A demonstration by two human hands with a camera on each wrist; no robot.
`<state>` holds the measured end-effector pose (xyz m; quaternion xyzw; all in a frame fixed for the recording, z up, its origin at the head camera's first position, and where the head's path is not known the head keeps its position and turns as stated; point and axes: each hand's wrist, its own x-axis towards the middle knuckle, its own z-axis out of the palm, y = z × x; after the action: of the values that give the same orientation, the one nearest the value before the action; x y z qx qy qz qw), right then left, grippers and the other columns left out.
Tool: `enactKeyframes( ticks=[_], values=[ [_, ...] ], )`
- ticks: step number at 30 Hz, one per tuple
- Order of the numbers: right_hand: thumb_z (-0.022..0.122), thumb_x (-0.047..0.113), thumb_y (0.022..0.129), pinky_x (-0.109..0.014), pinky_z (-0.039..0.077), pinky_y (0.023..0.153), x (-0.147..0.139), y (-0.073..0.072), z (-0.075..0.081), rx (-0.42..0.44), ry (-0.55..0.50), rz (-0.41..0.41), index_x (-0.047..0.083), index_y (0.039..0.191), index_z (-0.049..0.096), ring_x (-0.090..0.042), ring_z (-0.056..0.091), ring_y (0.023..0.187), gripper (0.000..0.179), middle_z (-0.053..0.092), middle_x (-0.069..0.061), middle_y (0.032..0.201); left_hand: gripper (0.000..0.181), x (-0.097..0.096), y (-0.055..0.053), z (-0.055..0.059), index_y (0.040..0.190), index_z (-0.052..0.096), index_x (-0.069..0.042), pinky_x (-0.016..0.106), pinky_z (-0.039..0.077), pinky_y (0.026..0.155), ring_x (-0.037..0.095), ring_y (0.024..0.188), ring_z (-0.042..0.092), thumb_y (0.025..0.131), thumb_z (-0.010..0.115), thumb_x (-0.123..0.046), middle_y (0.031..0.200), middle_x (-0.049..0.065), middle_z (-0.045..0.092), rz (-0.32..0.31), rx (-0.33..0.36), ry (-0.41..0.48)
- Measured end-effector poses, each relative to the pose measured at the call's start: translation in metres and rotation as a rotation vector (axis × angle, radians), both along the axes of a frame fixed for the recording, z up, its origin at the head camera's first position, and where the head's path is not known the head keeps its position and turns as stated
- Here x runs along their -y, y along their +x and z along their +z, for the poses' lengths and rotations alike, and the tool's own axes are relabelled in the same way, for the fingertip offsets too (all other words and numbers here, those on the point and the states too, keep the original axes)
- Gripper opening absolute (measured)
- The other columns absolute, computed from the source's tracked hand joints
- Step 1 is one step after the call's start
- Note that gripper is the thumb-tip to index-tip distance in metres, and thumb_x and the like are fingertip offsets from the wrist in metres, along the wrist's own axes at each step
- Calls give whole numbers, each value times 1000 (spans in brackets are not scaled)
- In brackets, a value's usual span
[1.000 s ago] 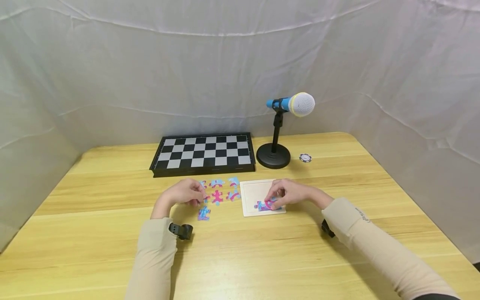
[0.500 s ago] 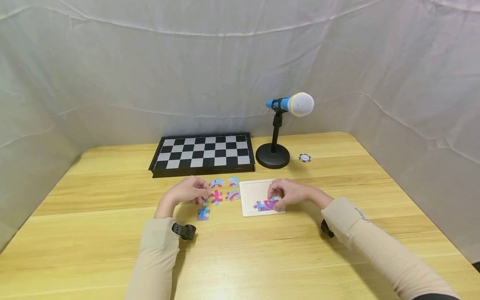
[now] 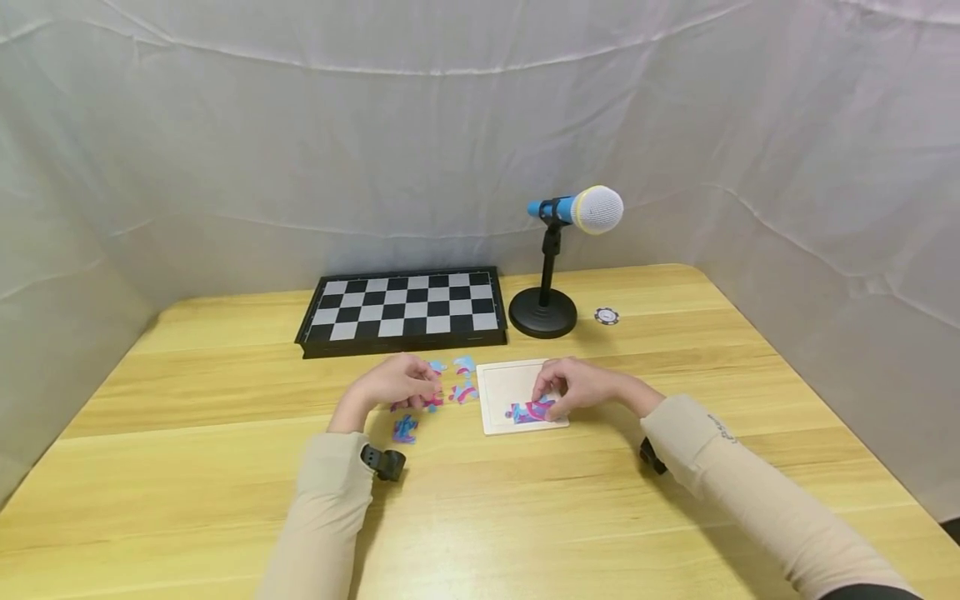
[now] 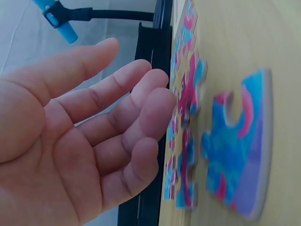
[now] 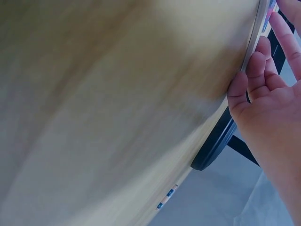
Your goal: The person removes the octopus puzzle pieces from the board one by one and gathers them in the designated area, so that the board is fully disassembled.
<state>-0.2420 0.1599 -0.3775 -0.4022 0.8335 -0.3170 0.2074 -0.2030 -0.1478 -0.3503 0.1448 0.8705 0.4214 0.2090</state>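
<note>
My left hand [image 3: 396, 381] hovers over loose jigsaw pieces at the left of the tray, partly hiding them. In the left wrist view its fingers [image 4: 150, 110] curve loosely and hold nothing. A blue and purple corner piece [image 4: 237, 150] lies nearest it, apart from several pink and blue pieces [image 4: 188, 94]. On the right, my right hand [image 3: 583, 385] pinches a pink and purple jigsaw piece [image 3: 536, 409] between thumb and forefinger, low in the pale wooden tray [image 3: 498, 379]. A blue and purple piece [image 3: 517, 414] sits against its left side. The right wrist view shows the other fingers at the tray's edge [image 5: 251, 47].
Behind the pieces lies a black-framed checkered board [image 3: 405, 307]. A blue microphone [image 3: 592, 209] on a round black stand [image 3: 543, 313] rises behind the tray, with a poker chip [image 3: 607, 316] to its right. Pale cloth [image 3: 337, 150] hangs around the table's back and sides.
My left hand has moved right across the loose pieces, from the left column to over the pink middle ones. The right hand stays at the tray with slight finger shifts.
</note>
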Motion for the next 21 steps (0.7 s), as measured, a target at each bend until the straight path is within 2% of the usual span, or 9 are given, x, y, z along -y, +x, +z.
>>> enactKeyframes(
  ticks=[2,10,21],
  values=[
    [75,15,69,-24,37,63,0,0,1,1,-4,0,7,90,67,-18,44,72,23,52,-2,81,17,-4,0,1,89,61,1,25,30,41,16,50,45,86,58,-15,67,8,59,-3,-3,-6],
    [76,17,69,-23,38,63,-2,-2,1,0,-24,20,4,93,69,-18,44,73,28,53,-1,81,14,-29,-4,4,91,63,2,25,38,49,14,54,50,83,57,-8,68,9,59,-81,-26,6],
    [76,18,68,-22,35,61,-5,-4,0,-15,-5,7,5,94,69,-15,41,69,30,52,0,81,16,-65,-12,3,96,67,-1,21,32,43,12,45,42,83,62,-10,57,8,55,-132,-1,-48]
  ],
)
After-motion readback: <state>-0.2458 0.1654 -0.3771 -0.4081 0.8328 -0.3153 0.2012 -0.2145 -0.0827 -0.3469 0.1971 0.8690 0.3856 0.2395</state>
